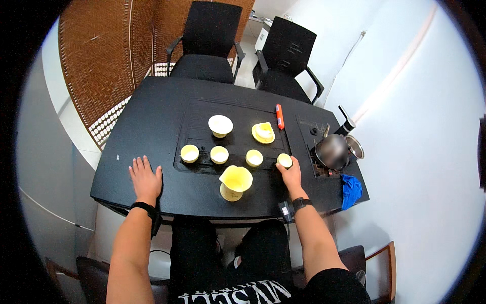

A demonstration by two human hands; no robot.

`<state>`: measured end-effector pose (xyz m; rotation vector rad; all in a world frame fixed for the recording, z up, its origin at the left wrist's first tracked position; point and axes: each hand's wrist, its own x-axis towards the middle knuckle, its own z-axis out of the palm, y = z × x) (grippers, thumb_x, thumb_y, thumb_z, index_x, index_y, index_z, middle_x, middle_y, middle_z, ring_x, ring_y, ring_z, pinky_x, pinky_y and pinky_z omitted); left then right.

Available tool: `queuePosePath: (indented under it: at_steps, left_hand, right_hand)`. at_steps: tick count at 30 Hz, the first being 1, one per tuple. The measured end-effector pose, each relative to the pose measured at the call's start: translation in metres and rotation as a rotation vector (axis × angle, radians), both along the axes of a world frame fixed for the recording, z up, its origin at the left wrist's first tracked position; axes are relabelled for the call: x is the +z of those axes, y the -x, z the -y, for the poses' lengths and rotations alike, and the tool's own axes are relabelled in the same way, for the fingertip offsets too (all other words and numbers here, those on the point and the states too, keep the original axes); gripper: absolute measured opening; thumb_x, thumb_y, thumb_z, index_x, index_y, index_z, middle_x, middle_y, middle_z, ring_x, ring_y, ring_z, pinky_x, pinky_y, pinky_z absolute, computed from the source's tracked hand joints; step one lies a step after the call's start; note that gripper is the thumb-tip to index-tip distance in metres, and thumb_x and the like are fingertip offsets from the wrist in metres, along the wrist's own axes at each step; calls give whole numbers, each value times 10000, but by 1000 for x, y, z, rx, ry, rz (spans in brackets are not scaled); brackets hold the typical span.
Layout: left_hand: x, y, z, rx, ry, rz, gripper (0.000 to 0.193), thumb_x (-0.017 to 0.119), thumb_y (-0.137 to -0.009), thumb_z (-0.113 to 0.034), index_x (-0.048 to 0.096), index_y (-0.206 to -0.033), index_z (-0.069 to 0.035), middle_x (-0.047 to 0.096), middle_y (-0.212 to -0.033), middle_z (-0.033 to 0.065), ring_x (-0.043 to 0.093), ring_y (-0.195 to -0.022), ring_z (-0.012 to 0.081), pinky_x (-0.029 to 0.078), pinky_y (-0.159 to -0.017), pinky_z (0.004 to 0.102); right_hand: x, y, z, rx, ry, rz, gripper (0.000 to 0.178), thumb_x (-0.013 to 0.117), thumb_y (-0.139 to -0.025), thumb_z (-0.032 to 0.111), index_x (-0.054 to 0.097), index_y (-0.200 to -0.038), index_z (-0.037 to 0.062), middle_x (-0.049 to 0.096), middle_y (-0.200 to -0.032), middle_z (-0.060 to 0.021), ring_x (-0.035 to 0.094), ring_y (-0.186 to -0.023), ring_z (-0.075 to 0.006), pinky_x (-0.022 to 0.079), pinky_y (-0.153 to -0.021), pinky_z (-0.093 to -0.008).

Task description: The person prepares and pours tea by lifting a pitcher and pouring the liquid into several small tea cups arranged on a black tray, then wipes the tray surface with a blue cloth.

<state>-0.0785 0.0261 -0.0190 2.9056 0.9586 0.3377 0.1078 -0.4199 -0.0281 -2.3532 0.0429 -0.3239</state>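
My right hand [290, 173] grips a small yellow teacup [284, 160] at the right end of a row on the tea tray. Flat on the black table at the left lies my left hand [145, 178], fingers spread and holding nothing. Three more cups make up the row: a left cup [190, 153], a middle cup [219, 155] and a right cup [254, 158]. Nearer to me stands a yellow spouted pitcher [236, 183]. Behind the row are a white-and-yellow lidded-bowl base [220, 126] and a yellow saucer [263, 134] with a lid or similar piece on it.
A red tube-shaped packet [280, 117] lies on the tray's right side. Further right are a metal kettle [331, 151], a steel pot [355, 147] and a blue cloth [351, 192]. Two black chairs [211, 30] and a woven screen [104, 55] stand beyond the table [129, 121].
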Motion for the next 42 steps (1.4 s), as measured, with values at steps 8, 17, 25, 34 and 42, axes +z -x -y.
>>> queuePosePath:
  at_steps: [8,17,25,34,42]
  left_hand:
    - [0,0,0,-1,37,6,687,487,-976,-447,371,-1472,14,376,-1517,211,266,-1450,347,158,-1210,491]
    - [-11,1,-3,-11,46,73,681,484,-978,-431,365,-1470,25,371,-1514,225,254,-1453,356,144,-1211,497]
    - [-9,0,-3,-23,56,107,689,517,-961,-432,383,-1457,27,389,-1502,226,277,-1444,362,162,-1203,507]
    - [-11,-1,-4,-14,13,92,669,499,-975,-444,390,-1455,9,392,-1504,203,281,-1444,355,186,-1196,507]
    - [-7,0,-2,1,44,77,669,497,-978,-441,379,-1466,1,380,-1515,194,268,-1452,343,174,-1204,497]
  right_hand:
    - [8,5,-3,-22,-23,68,723,856,-721,282,532,-1285,-35,620,-1237,-192,608,-1145,-292,468,-985,-365]
    - [63,29,-18,140,-171,83,767,851,-741,132,446,-1370,-38,609,-1245,-143,598,-1143,-206,471,-985,-323]
    - [105,56,-40,431,-507,14,715,829,-763,87,435,-1351,-22,589,-1257,-131,592,-1149,-200,478,-993,-331]
    - [136,96,-78,572,-520,-114,675,796,-782,42,441,-1353,-21,599,-1259,-116,599,-1145,-191,484,-993,-328]
    - [135,102,-88,620,-424,-152,736,805,-775,75,427,-1399,-22,580,-1310,-138,584,-1180,-207,464,-1023,-345]
